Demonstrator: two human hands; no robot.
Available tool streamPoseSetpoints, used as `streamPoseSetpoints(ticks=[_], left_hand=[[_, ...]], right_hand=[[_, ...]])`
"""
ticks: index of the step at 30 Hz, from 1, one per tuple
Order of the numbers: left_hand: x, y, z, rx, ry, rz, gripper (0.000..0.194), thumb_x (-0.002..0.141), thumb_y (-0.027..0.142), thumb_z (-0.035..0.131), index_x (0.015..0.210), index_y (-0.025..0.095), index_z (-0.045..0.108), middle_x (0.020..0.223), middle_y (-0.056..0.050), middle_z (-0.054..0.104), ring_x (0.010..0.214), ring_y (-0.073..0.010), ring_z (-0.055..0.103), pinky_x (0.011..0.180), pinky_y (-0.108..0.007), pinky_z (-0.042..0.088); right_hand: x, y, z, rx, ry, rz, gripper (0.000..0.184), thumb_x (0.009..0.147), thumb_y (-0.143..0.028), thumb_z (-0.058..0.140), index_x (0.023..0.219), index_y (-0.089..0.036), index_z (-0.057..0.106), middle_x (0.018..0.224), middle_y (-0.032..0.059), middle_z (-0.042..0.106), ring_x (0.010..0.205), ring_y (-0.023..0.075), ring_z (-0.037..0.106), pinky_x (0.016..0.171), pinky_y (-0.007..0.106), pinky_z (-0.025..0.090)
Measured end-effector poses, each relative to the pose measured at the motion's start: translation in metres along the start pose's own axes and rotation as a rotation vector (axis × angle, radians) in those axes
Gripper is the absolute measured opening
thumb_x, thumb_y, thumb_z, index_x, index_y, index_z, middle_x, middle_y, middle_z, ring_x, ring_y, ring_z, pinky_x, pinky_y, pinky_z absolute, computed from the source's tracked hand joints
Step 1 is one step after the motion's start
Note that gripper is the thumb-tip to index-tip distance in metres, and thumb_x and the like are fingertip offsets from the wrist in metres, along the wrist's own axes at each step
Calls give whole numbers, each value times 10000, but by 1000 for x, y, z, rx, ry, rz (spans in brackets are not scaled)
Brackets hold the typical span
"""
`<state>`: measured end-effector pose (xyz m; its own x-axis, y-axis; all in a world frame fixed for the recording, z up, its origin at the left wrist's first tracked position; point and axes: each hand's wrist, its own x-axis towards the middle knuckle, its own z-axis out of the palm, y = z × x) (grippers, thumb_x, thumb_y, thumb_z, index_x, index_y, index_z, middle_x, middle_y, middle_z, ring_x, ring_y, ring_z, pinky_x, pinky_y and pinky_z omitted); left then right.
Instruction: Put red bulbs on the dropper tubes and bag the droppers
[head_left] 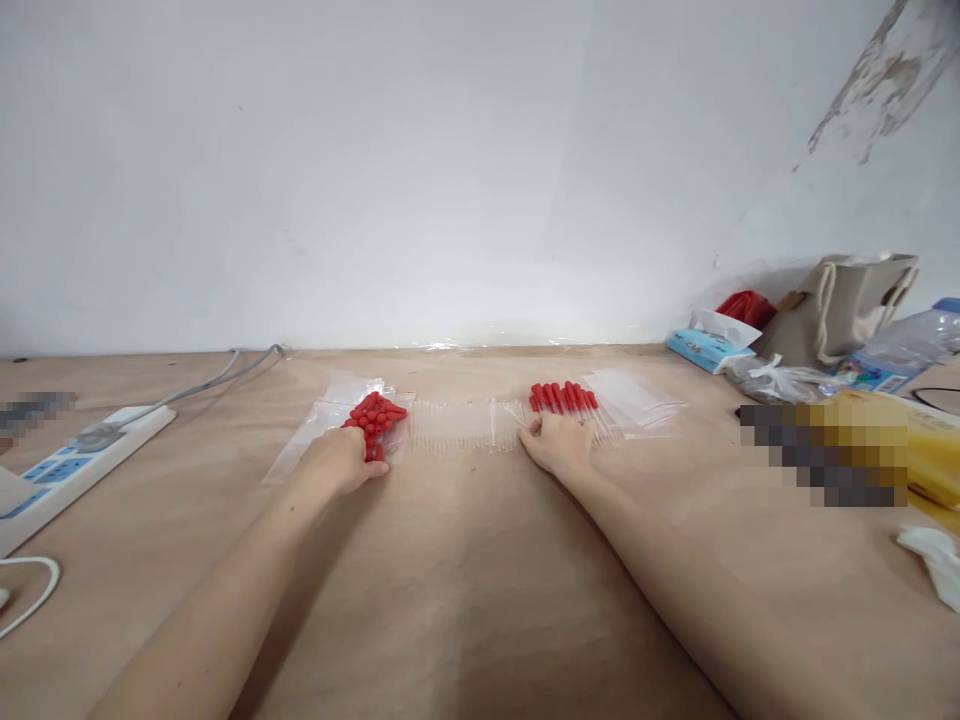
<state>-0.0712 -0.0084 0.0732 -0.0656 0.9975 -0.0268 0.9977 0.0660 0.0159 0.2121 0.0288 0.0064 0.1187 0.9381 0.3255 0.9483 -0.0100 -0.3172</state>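
My left hand (341, 459) is closed at the near edge of a pile of red rubber bulbs (373, 415), with one bulb between thumb and fingers. The pile lies on clear plastic bags (300, 440). To its right, thin clear glass tubes (454, 425) lie side by side in a long row. At the row's right end my right hand (561, 442) pinches the end of a slanted glass tube; its fingertips partly hide the grip. Just beyond that hand, several droppers with red bulbs (562, 397) lie together, their clear stems partly covered by the hand.
Flat clear bags (637, 402) lie right of the droppers. A power strip (90, 465) with a grey cable is at left. At right are a blue tissue pack (709, 350), a beige bag (847, 310), a plastic bottle (907, 345) and a yellow package (870, 440). A white wall closes the back.
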Motion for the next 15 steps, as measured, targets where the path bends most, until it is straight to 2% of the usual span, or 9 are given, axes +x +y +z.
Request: streamPoseSetpoints(ticks=[4, 10, 13, 15], left_hand=[[4, -2, 4, -77, -69, 24, 316, 591, 332, 611, 384, 193, 417, 388, 3, 477, 460, -165, 498, 433, -231, 278], [4, -8, 2, -175, -120, 25, 217, 565, 192, 603, 409, 195, 452, 371, 17, 499, 440, -157, 498, 431, -226, 302], [1, -16, -3, -222, -51, 20, 170, 510, 71, 595, 457, 180, 476, 353, 24, 467, 387, -148, 464, 420, -224, 282], [-5, -20, -8, -278, 57, 44, 175, 469, 28, 594, 474, 172, 495, 332, 38, 440, 335, -130, 412, 407, -222, 255]], right_hand=[[-4, 1, 2, 46, 96, -17, 243, 754, -338, 436, 658, -196, 608, 632, 45, 620, 658, 193, 544, 737, 380, 263], [-15, 4, -2, 122, 235, -98, 220, 774, -326, 433, 674, -190, 573, 651, 14, 607, 691, 171, 535, 769, 355, 245], [-23, 9, -3, 153, 276, -170, 224, 797, -322, 428, 683, -179, 556, 673, 22, 597, 710, 168, 525, 742, 328, 269], [-29, 13, -4, 193, 271, -276, 219, 818, -311, 421, 714, -173, 557, 715, 33, 599, 742, 168, 524, 721, 305, 293]])
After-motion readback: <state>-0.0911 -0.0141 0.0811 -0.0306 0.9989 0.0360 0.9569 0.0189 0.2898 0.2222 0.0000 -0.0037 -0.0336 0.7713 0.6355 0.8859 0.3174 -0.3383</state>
